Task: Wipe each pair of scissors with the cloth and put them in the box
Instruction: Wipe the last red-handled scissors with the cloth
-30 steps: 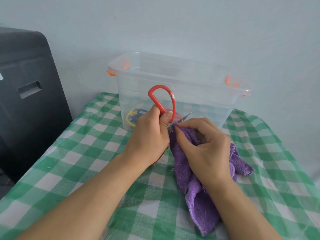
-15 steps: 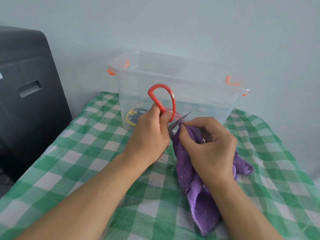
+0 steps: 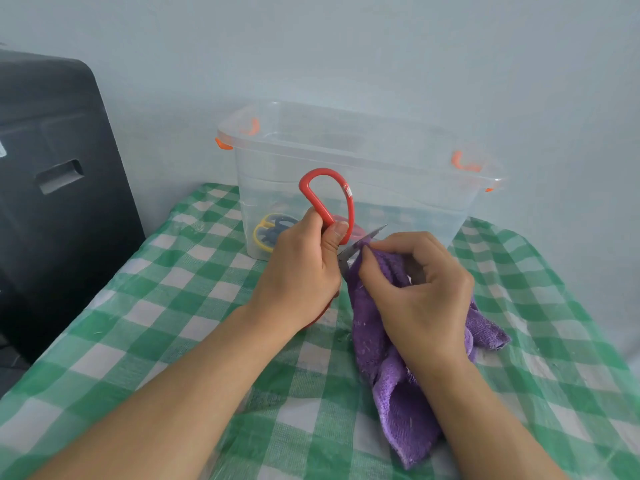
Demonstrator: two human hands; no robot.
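Red-handled scissors [image 3: 327,199] are sitting in the left hand [image 3: 301,271], just in front of the clear plastic box [image 3: 408,188]. That hand is curling round the lower part of the handles, thumb pressing against the base of one big red loop, which is standing up against the near wall of the box. Only one loop is showing plainly; a sliver of red is peeking out under the heel of the hand.

One purple cloth [image 3: 391,348] is trailing from the right hand [image 3: 415,292], just right of the scissors and nearer the viewer than the box. The thumb and forefinger are pinching the cloth's top fold around the metal blades [image 3: 363,242], whose tip is poking out beyond the cloth toward the box. The other fingers are curling over more of the cloth, and its loose end is lying on the green-and-white checked tablecloth [image 3: 173,306].

Inside the box, near its left front corner, at least one other pair of scissors [image 3: 273,230] is lying on the bottom, with yellow and dark blue handle rings; the count there is hard to tell through the plastic. A pinkish shape is showing beside it, behind the red loop. Three orange latches are visible on the box rim.

Left of the box, one black cabinet-like object [image 3: 52,188] is standing beside the table.
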